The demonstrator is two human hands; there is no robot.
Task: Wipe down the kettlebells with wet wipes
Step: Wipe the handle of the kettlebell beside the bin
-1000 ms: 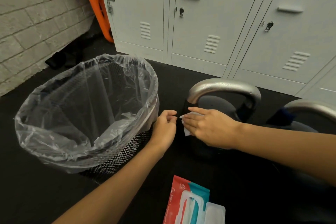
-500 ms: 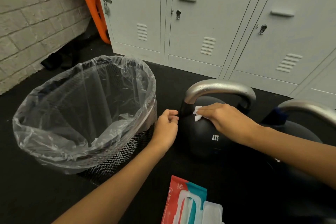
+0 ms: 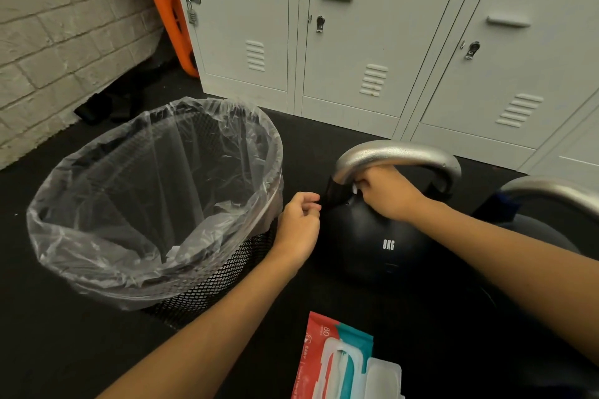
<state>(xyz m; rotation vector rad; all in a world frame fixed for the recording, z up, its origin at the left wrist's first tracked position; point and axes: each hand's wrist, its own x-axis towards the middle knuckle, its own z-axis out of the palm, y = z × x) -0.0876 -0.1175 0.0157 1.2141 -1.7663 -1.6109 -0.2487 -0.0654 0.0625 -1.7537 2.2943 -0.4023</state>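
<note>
A black kettlebell [image 3: 372, 243] marked 8KG stands on the dark floor, with a silver handle [image 3: 398, 152] arching over it. My right hand [image 3: 385, 193] sits under that handle, closed on a white wet wipe [image 3: 356, 188], of which only a corner shows, pressed at the handle's left base. My left hand [image 3: 299, 223] rests against the kettlebell's left side, fingers curled and pinched at the black handle base. A second kettlebell [image 3: 551, 194] with a silver handle shows at the right edge, partly behind my right arm.
A black mesh bin [image 3: 207, 295] lined with a clear plastic bag stands left of the kettlebell. A red and teal wet wipe pack [image 3: 340, 363], lid open, lies near the bottom edge. Grey lockers [image 3: 356, 42] line the back; a brick wall and an orange board are at the left.
My right hand has moved with the wipe from the kettlebell's front face up to under the handle at its left base. My left hand has stayed at the left side.
</note>
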